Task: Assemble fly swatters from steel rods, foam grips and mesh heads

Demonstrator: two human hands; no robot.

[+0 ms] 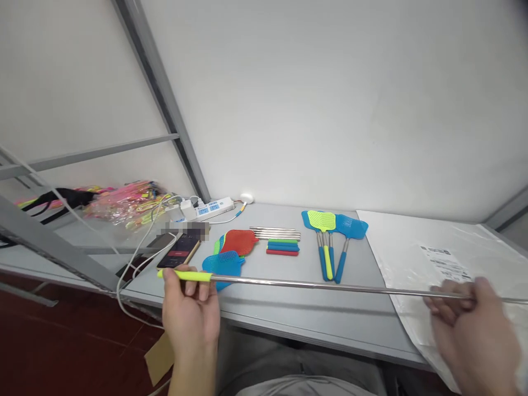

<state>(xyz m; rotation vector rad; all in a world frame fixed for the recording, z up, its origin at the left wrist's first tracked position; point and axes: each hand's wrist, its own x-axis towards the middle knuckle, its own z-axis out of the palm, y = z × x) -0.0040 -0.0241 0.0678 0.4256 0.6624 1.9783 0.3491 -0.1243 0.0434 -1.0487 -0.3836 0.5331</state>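
Note:
Both my hands hold one long telescopic metal rod [297, 283], stretched nearly level above the table's front edge. My left hand [192, 308] grips its yellow-green handle [192, 275] at the left end. Farther right, my right hand [470, 322] pinches the thin part of the rod, whose tip runs out of view. Behind the rod lie loose fly swatter heads, a red one [239, 242] and a blue one [223, 264] among them. Beside these are several bare metal rods [275, 233] and a small pile of coloured handles [282, 247]. Several assembled fly swatters [330, 242] lie together at the middle right.
A phone [183, 246] and a white power strip [208, 209] with cables sit at the left. A white plastic bag [412, 258] with a label covers the right side. Metal frame posts [165, 104] stand at left; plastic-wrapped items [127, 203] lie behind them.

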